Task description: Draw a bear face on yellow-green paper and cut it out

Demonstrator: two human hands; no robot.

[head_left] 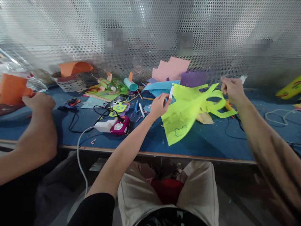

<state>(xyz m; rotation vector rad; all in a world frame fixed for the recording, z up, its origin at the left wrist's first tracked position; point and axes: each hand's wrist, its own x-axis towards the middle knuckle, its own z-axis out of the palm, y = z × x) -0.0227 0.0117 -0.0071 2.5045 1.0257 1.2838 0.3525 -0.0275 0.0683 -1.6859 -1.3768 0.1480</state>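
Observation:
My left hand (160, 106) is closed in a pinch on a slim white pen-like stick (171, 91), at the left edge of a neon yellow-green sheet (182, 110). Whether the fingers also grip the sheet I cannot tell. The sheet is raised and bent, with a bear-head outline (181, 131) drawn low on it and cut-out strips at its right. My right hand (231, 89) is a fist above the sheet's right end, apart from it. Something whitish and translucent (244, 78) shows beside the fist; what it holds is hidden.
A co-worker's hand (39, 103) holds an orange piece (14, 91) at left. Markers (141, 110), scraps and a magenta plug adapter (120, 125) with cables lie on the blue table (94, 141). Pink paper (170, 69), a basket (70, 84) and a perforated metal screen (152, 28) stand behind.

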